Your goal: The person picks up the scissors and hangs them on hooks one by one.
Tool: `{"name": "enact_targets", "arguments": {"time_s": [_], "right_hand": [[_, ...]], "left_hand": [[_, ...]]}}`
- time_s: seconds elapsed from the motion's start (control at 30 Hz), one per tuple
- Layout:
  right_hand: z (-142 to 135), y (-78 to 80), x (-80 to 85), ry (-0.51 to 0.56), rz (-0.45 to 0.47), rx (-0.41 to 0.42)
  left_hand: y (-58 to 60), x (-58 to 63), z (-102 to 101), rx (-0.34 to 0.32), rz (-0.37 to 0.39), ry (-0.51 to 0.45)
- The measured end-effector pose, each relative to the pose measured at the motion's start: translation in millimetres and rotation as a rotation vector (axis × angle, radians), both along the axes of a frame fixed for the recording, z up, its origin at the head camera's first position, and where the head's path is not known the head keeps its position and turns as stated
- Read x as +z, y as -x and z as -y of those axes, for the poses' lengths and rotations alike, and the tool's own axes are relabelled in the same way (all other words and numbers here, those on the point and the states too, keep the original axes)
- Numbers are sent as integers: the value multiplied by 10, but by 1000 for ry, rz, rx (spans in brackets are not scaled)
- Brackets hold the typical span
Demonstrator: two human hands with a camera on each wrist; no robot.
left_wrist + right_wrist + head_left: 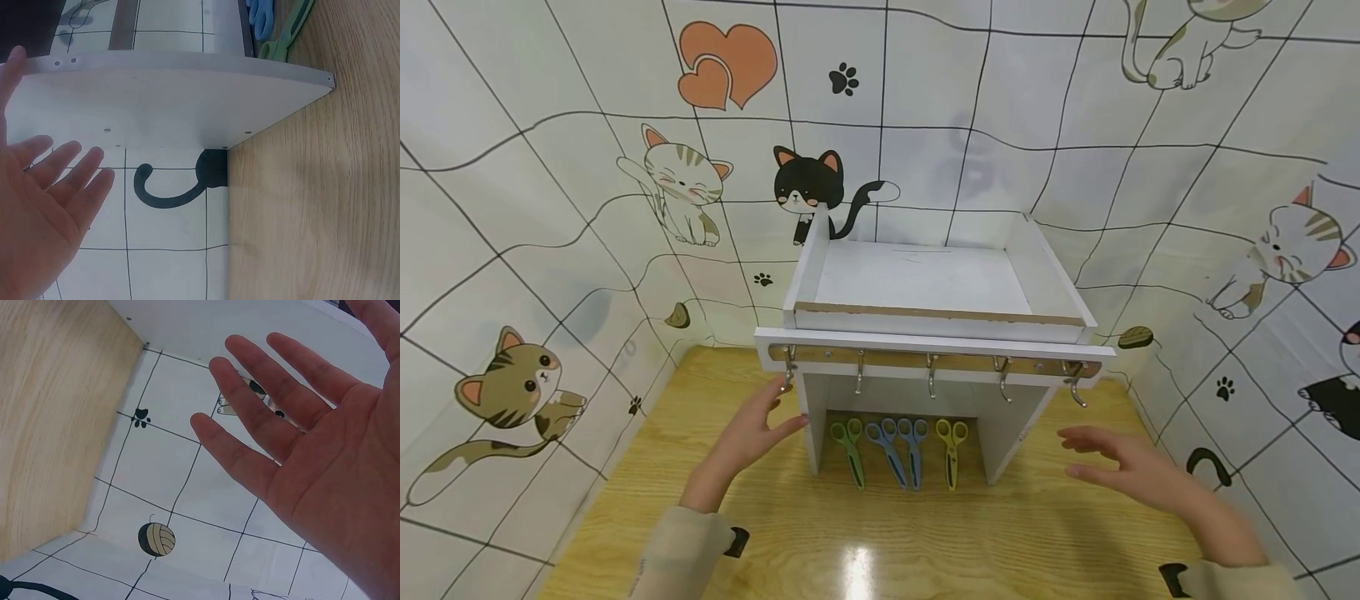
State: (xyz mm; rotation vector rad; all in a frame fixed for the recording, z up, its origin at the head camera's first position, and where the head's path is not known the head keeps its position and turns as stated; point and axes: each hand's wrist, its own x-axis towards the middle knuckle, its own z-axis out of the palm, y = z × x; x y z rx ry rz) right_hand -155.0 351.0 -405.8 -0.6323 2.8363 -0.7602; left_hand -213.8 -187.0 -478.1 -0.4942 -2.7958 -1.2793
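I judge the white, silver-hooked board shelf unit (925,342), on the yellow wooden bench (970,542), stiff and bulky; I'd grip both side panels (1018,429). Left hand (747,437), right hand (1138,471): fingers extended, empty.

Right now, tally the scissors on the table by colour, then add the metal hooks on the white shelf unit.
Green scissors: 1
Blue scissors: 2
Yellow scissors: 1
Metal hooks: 5
Total: 9, of which 4 are scissors.
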Motion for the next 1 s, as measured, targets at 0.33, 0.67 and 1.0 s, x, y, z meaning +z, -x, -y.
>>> {"name": "enact_targets", "arguments": {"time_s": [0.33, 0.67, 1.0], "right_hand": [[96, -10, -37, 19, 10, 21], [166, 18, -135, 41, 35, 63], [222, 35, -207, 61, 57, 90]], "left_hand": [[32, -102, -153, -71, -62, -38], [25, -130, -286, -23, -85, -87], [-36, -144, -395, 107, -95, -95]]}}
